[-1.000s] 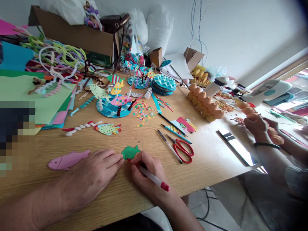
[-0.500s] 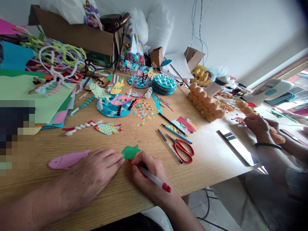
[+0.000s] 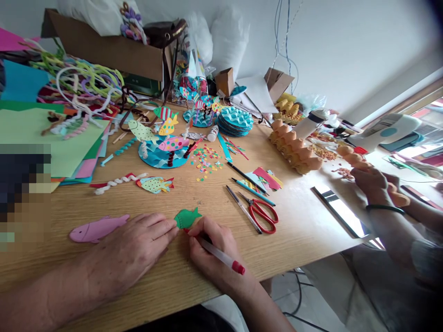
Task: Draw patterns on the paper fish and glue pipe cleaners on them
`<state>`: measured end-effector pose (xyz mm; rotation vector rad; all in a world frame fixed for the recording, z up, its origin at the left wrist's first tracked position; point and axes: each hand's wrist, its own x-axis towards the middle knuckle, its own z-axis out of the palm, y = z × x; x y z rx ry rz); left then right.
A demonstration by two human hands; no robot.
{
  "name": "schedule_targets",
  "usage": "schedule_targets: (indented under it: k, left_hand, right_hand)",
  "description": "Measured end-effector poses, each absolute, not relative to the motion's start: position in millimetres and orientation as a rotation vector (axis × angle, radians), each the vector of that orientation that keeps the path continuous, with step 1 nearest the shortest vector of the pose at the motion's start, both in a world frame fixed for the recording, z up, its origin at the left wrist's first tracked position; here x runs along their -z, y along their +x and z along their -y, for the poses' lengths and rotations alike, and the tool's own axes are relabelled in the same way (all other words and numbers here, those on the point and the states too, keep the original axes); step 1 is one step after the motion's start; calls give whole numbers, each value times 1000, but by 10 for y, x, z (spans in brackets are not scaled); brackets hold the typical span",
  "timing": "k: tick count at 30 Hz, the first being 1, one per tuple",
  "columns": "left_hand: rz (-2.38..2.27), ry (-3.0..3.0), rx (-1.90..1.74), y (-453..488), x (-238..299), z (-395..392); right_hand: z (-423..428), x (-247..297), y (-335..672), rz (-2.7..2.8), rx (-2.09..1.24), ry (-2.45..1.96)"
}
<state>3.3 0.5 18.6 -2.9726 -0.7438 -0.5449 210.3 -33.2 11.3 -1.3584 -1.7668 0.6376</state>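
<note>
A small green paper fish (image 3: 187, 216) lies on the wooden table (image 3: 207, 198) near its front edge. My left hand (image 3: 133, 246) rests flat with fingers stretched out, its fingertips pressing on the fish's left end. My right hand (image 3: 211, 251) is closed around a clear pen with a red cap (image 3: 221, 258), the tip down at the fish's lower edge. To the left of my left hand, a pink paper fish (image 3: 97, 229) lies flat.
Red-handled scissors (image 3: 263, 213), pencils and a craft knife lie right of my hands. Finished paper fish on blue wave discs (image 3: 162, 152), confetti, pipe cleaners and coloured paper sheets (image 3: 51, 138) crowd the back left. Another person's hands (image 3: 372, 182) hold an egg-carton strip at the right.
Hardly anything differs: my right hand and the pen shifted very slightly at the green fish. The other person's hands moved a little at the right.
</note>
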Motion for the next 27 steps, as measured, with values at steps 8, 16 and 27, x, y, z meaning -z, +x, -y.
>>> schedule_targets:
  k: [8, 16, 27]
  left_hand:
    - [723, -2941, 572, 48, -217, -6]
    - [723, -2932, 563, 64, -219, -12]
    - [731, -2933, 524, 41, -154, -2]
  right_hand:
    - [315, -152, 2131, 1704, -722, -1435]
    - [319, -161, 2139, 1750, -731, -1409]
    - [313, -144, 2139, 1769, -729, -1414]
